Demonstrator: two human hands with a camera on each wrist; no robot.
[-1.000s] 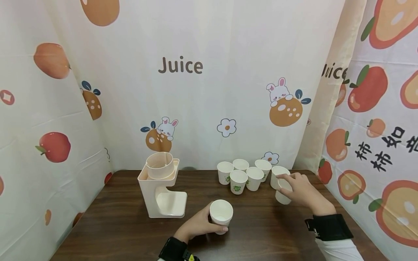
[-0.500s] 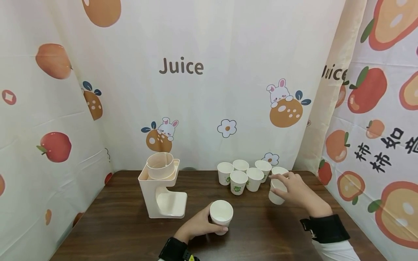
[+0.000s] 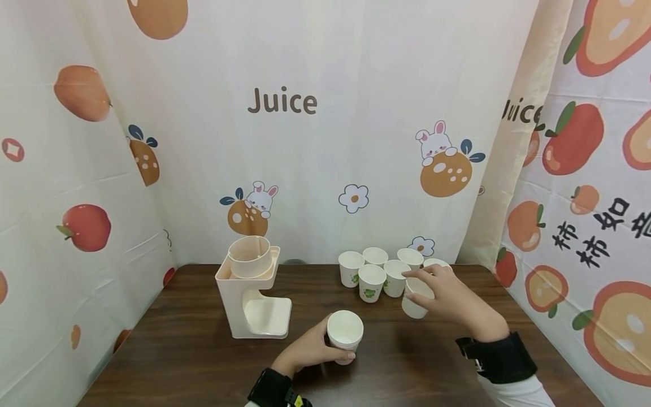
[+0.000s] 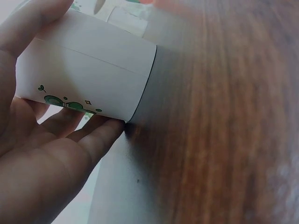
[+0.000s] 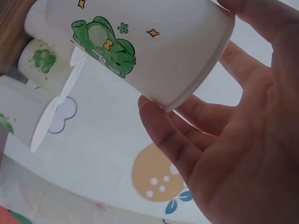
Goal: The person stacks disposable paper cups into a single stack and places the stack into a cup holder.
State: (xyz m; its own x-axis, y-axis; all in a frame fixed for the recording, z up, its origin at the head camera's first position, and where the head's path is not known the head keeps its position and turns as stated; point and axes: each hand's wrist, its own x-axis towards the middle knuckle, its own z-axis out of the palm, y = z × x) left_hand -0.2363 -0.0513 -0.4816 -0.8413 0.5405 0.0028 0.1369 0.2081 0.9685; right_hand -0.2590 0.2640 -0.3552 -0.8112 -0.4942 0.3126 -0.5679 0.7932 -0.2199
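My left hand grips a white paper cup near the front middle of the table. Layered rims in the head view suggest more than one cup nested there. In the left wrist view, fingers and thumb curl around the cup wall, its base close to the wood. My right hand pinches another paper cup by its rim, right of the middle. A green cartoon animal is printed on that cup. Whether its base touches the table cannot be told.
Several white paper cups stand grouped at the back, left of my right hand. One more cup is partly hidden behind that hand. A cream juicer-like machine stands at left on the dark wooden table. Printed curtains enclose the back and sides.
My right hand has moved left with the paper cup, bringing it closer to the grouped cups. The left hand and its cup have stayed in place.
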